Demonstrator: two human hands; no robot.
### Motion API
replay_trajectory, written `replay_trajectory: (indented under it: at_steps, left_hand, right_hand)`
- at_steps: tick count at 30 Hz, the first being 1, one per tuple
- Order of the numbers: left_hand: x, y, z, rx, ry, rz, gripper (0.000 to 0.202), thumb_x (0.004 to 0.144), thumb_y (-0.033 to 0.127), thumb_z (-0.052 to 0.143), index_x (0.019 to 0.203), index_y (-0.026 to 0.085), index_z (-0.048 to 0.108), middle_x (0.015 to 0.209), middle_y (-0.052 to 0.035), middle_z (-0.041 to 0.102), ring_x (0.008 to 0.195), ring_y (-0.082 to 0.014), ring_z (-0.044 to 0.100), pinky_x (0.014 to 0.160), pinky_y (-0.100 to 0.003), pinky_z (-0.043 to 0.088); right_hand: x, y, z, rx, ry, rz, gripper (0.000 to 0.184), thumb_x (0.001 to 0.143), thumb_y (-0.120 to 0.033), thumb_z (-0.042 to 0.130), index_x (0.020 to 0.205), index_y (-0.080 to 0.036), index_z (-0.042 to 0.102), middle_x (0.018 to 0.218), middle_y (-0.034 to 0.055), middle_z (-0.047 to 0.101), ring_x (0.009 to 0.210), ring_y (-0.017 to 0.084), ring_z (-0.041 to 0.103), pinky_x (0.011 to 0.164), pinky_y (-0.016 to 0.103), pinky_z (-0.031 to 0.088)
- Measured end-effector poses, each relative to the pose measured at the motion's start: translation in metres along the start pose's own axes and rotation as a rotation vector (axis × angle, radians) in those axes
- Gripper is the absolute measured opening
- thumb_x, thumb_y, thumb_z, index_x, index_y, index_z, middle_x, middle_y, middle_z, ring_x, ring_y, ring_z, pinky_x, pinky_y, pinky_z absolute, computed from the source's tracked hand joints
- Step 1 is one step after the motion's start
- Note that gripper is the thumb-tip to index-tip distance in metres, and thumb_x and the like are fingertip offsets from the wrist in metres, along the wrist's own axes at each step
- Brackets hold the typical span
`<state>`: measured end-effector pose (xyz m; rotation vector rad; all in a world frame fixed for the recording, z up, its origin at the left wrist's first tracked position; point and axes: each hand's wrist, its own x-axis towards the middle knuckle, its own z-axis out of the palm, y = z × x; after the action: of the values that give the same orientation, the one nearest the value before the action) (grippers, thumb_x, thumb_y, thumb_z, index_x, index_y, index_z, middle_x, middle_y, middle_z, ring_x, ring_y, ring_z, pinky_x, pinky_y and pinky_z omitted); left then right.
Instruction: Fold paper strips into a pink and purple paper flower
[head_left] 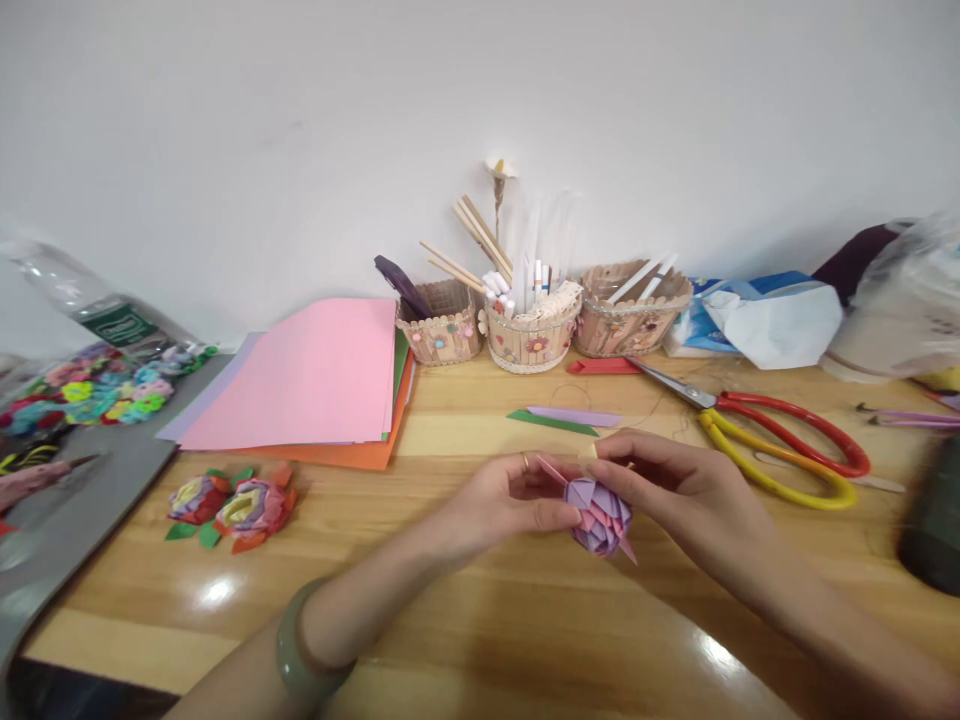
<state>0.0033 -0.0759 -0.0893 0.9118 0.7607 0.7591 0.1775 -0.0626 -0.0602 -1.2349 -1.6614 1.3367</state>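
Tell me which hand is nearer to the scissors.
Right. The right hand is close by, just left of the scissors; the left hand is farther left, at the left side of the purple-and-pink folded paper.

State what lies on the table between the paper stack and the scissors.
Between the paper stack and the scissors, the head view shows a green strip, a purple strip and a red folded piece.

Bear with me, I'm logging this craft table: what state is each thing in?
Paper piece: folded, held in both hands
Left hand: thumb pressed against paper piece
Right hand: holding paper piece
Scissors: lying, blades seemingly closed
Paper sheets: flat, stacked
Paper flowers: assembled, lying
Baskets: upright, filled
Paper strips: lying loose
Tissue pack: seemingly opened, tissue protruding
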Motion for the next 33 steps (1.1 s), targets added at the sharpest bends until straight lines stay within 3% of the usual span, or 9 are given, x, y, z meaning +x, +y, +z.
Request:
replay_trajectory:
  at_steps: [3, 5, 11, 19, 23, 27, 33]
  left_hand:
    - [0.000, -0.001, -0.002, 0.009, 0.004, 0.031, 0.048, 0.069, 0.054, 0.058, 0.094, 0.013, 0.064, 0.082, -0.0075, 0.065, 0.071, -0.0149, 0.059, 0.068, -0.028, 0.042]
    - [-0.001, 0.000, -0.002, 0.026, 0.070, 0.073, 0.050, 0.074, 0.057, 0.048, 0.089, 0.012, 0.066, 0.085, -0.0095, 0.066, 0.074, -0.0157, 0.060, 0.068, -0.028, 0.043]
    - [0.000, 0.005, 0.002, 0.123, 0.259, 0.085, 0.028, 0.067, 0.039, 0.065, 0.071, 0.011, 0.068, 0.071, -0.0055, 0.066, 0.070, -0.0142, 0.059, 0.072, -0.027, 0.045]
    - [0.002, 0.002, 0.003, 0.106, 0.237, 0.024, 0.030, 0.066, 0.041, 0.064, 0.070, 0.012, 0.069, 0.062, -0.0030, 0.064, 0.053, -0.0091, 0.051, 0.053, -0.022, 0.039]
    - [0.002, 0.001, 0.004, 0.118, 0.279, 0.037, 0.029, 0.064, 0.040, 0.066, 0.071, 0.012, 0.070, 0.063, -0.0023, 0.064, 0.053, -0.0092, 0.051, 0.052, -0.022, 0.040]
    - [0.001, -0.001, 0.004, 0.150, 0.318, 0.073, 0.024, 0.065, 0.036, 0.066, 0.076, 0.014, 0.070, 0.067, -0.0024, 0.067, 0.057, -0.0109, 0.055, 0.056, -0.024, 0.044]
    - [-0.001, -0.003, 0.002, 0.302, 0.350, 0.217, 0.015, 0.065, 0.028, 0.067, 0.071, 0.014, 0.066, 0.073, -0.0038, 0.066, 0.066, -0.0127, 0.057, 0.065, -0.025, 0.045]
  right_hand:
    - [0.001, 0.000, 0.001, 0.013, -0.001, 0.033, 0.031, 0.070, -0.049, 0.061, 0.068, -0.018, 0.063, 0.066, 0.0020, 0.062, 0.058, 0.014, 0.054, 0.051, 0.023, 0.043]
    - [0.001, 0.000, 0.002, 0.010, -0.009, 0.054, 0.032, 0.068, -0.050, 0.062, 0.068, -0.018, 0.062, 0.066, 0.0019, 0.062, 0.059, 0.014, 0.055, 0.052, 0.024, 0.043]
    - [0.003, 0.005, 0.008, -0.007, 0.009, 0.008, 0.033, 0.071, -0.049, 0.059, 0.078, -0.018, 0.063, 0.074, 0.0046, 0.061, 0.068, 0.017, 0.057, 0.057, 0.027, 0.047]
    - [0.004, 0.009, 0.011, -0.010, -0.005, 0.008, 0.028, 0.069, -0.045, 0.062, 0.074, -0.018, 0.063, 0.076, 0.0045, 0.060, 0.067, 0.016, 0.058, 0.055, 0.027, 0.047]
    - [0.003, 0.013, 0.011, -0.060, 0.022, -0.007, 0.030, 0.070, -0.047, 0.061, 0.075, -0.018, 0.064, 0.077, 0.0055, 0.060, 0.067, 0.017, 0.058, 0.053, 0.026, 0.046]
    - [0.003, 0.014, 0.010, -0.057, 0.042, -0.029, 0.033, 0.070, -0.050, 0.061, 0.076, -0.018, 0.062, 0.076, 0.0039, 0.056, 0.054, 0.012, 0.053, 0.044, 0.025, 0.043]
    - [0.003, 0.014, 0.009, -0.083, 0.077, -0.062, 0.034, 0.066, -0.049, 0.065, 0.061, -0.018, 0.051, 0.065, 0.0000, 0.054, 0.053, 0.012, 0.052, 0.047, 0.023, 0.042]
